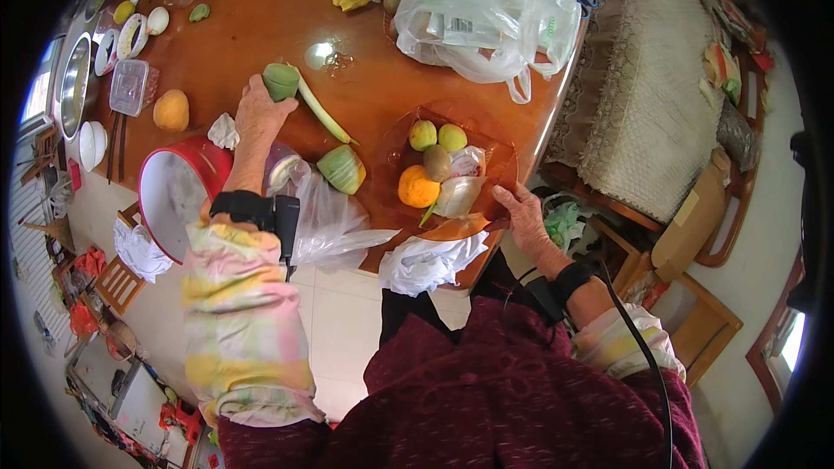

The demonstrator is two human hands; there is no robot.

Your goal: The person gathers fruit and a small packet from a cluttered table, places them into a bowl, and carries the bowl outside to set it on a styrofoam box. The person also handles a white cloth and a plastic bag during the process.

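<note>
My left hand [262,107] grips a green vegetable piece [281,82] above the wooden table [260,26]. My right hand [521,208] holds the near right rim of a transparent amber fruit tray [502,169]. In the tray lie two yellow-green fruits [423,135], a brown oval fruit [436,163], an orange fruit [418,186] and small wrapped packets [458,197]. Between my hands are a long pale green stalk [322,106] and a cut green vegetable chunk [342,170]. A red bucket with a white inside [179,198] lies tilted beside my left forearm.
A clear plastic bag [332,221] and a crumpled white cloth [430,264] lie at the near edge. A large filled plastic bag [482,13] stands at the far right. Leftward are an orange round fruit [171,111], chopsticks [117,146], a plastic box [129,86] and bowls [93,145].
</note>
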